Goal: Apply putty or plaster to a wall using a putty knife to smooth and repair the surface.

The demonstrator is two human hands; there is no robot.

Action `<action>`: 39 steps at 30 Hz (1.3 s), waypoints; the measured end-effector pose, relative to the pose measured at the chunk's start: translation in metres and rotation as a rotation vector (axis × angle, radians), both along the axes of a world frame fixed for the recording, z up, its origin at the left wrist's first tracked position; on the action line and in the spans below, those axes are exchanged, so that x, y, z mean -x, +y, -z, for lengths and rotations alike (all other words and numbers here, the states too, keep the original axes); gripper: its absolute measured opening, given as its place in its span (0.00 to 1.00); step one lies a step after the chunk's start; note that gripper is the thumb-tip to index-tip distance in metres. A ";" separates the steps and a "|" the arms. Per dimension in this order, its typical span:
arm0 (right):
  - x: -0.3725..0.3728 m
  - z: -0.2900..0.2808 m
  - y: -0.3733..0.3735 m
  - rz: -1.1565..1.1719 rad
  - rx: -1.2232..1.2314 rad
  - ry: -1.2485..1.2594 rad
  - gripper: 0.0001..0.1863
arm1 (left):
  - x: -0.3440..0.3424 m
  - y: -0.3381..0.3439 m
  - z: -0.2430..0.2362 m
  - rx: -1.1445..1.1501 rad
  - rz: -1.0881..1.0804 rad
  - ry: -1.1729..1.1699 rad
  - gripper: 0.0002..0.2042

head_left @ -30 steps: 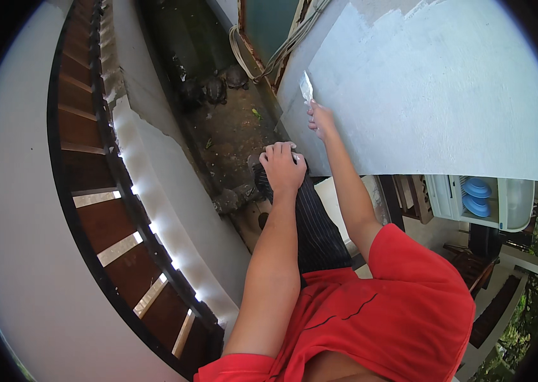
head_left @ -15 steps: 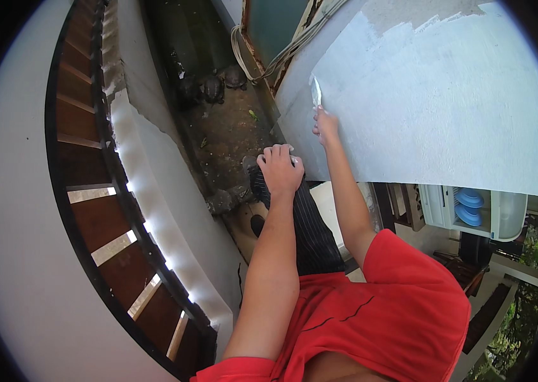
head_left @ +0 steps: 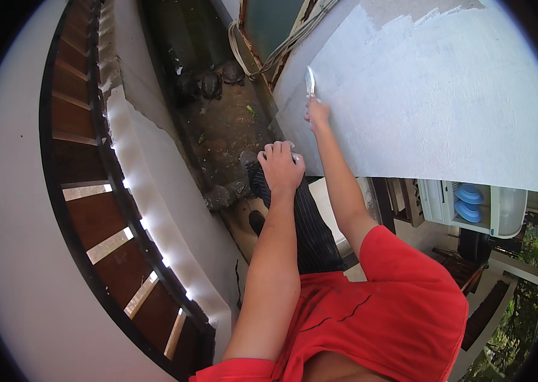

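My right hand (head_left: 317, 113) is closed around the handle of a putty knife (head_left: 309, 81), at the left part of a wall (head_left: 434, 95) coated in white and pale blue. The knife's narrow blade points up and away from me, with whitish material on it. Whether the blade touches the wall I cannot tell. My left hand (head_left: 281, 167) lies over my knee in dark pinstriped trousers (head_left: 313, 232), fingers spread and bent over it. White smears show around its thumb and forefinger.
Below at the far left is a wet, dirty basin floor (head_left: 224, 130) with dark turtles (head_left: 210, 84). Looped cables (head_left: 275, 62) hang beside a rusty-edged frame. A slatted brown fence (head_left: 94, 219) runs along the left. A white rack (head_left: 434, 202) with blue plates (head_left: 469, 202) stands right.
My right hand and the putty knife have moved slightly up and to the left along the wall. My left hand stays on the knee.
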State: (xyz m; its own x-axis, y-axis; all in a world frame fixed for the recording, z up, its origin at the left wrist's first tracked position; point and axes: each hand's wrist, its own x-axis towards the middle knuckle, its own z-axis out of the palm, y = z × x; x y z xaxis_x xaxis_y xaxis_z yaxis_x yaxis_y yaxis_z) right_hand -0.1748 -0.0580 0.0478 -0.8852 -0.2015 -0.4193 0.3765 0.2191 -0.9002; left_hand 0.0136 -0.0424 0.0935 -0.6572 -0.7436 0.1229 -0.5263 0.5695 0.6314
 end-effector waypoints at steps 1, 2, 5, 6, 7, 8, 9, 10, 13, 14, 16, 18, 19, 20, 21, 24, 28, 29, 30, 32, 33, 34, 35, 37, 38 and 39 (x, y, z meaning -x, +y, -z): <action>-0.002 0.004 0.003 0.012 -0.020 0.046 0.18 | 0.000 -0.001 0.000 -0.002 -0.002 -0.012 0.12; -0.006 0.007 0.008 0.013 -0.019 0.048 0.18 | 0.000 -0.001 -0.001 -0.004 -0.002 -0.022 0.12; -0.022 0.017 0.024 0.051 -0.010 0.022 0.19 | -0.003 -0.005 -0.001 -0.002 -0.010 -0.019 0.12; -0.031 0.020 0.029 0.059 0.002 -0.014 0.19 | -0.005 -0.006 0.000 0.000 -0.015 -0.022 0.12; -0.034 0.020 0.033 0.072 0.012 -0.045 0.20 | -0.006 -0.006 0.000 0.000 -0.014 -0.011 0.12; -0.033 0.019 0.034 0.072 0.012 -0.045 0.20 | -0.006 -0.006 0.000 0.001 -0.013 -0.001 0.12; -0.032 0.019 0.036 0.026 0.048 -0.067 0.20 | -0.005 -0.007 0.000 0.001 -0.014 -0.002 0.12; -0.033 0.016 0.037 -0.016 0.082 -0.090 0.20 | -0.005 -0.007 0.000 0.007 -0.015 -0.006 0.12; -0.029 0.008 0.016 -0.056 0.043 -0.052 0.19 | -0.007 -0.005 0.000 0.015 -0.010 -0.015 0.11; -0.023 0.007 0.011 -0.047 0.043 -0.050 0.19 | -0.004 -0.003 -0.001 0.017 0.000 -0.012 0.11; -0.012 0.004 0.000 -0.069 0.017 0.017 0.20 | -0.001 0.000 -0.001 0.017 0.010 -0.007 0.11; -0.003 0.000 -0.008 0.004 -0.009 0.038 0.20 | 0.002 0.003 -0.001 0.016 0.019 -0.001 0.11; -0.004 -0.002 -0.013 0.063 -0.034 0.053 0.20 | 0.001 0.002 -0.001 0.016 0.013 0.001 0.11; -0.008 -0.002 -0.013 0.064 -0.033 0.050 0.20 | 0.001 0.002 -0.001 0.015 0.008 0.005 0.11; -0.014 -0.002 -0.011 0.108 -0.002 0.027 0.20 | 0.000 0.002 -0.001 0.015 0.010 0.004 0.11; -0.036 0.002 0.000 0.233 0.048 0.027 0.17 | -0.002 -0.002 0.000 0.019 -0.014 -0.002 0.10; -0.070 0.010 0.031 0.270 0.100 -0.030 0.17 | -0.009 -0.011 0.002 0.015 -0.053 0.001 0.10; -0.071 0.014 0.042 0.273 0.098 -0.026 0.17 | -0.008 -0.010 0.001 0.009 -0.054 0.002 0.10; -0.072 0.019 0.051 0.220 0.083 -0.042 0.18 | -0.007 -0.011 0.000 0.006 -0.052 0.004 0.10; -0.071 0.020 0.056 0.171 0.065 -0.059 0.19 | -0.006 -0.011 0.001 0.007 -0.046 -0.001 0.10; -0.069 0.020 0.055 0.117 0.064 -0.067 0.20 | -0.005 -0.011 0.001 0.005 -0.044 -0.002 0.10; -0.068 0.017 0.053 0.065 0.065 -0.074 0.20 | -0.005 -0.010 0.001 0.017 -0.049 0.004 0.09; -0.065 0.015 0.047 0.068 0.065 -0.075 0.20 | -0.005 -0.010 0.001 0.029 -0.054 0.009 0.08; -0.054 0.012 0.030 0.033 0.083 -0.087 0.18 | -0.003 -0.007 -0.001 0.034 -0.041 0.006 0.08; -0.042 0.012 0.026 0.045 0.080 -0.079 0.18 | 0.001 -0.002 -0.003 0.037 -0.024 0.012 0.08; -0.030 0.011 0.021 0.094 0.136 -0.112 0.18 | 0.006 0.001 -0.005 0.034 -0.011 0.020 0.08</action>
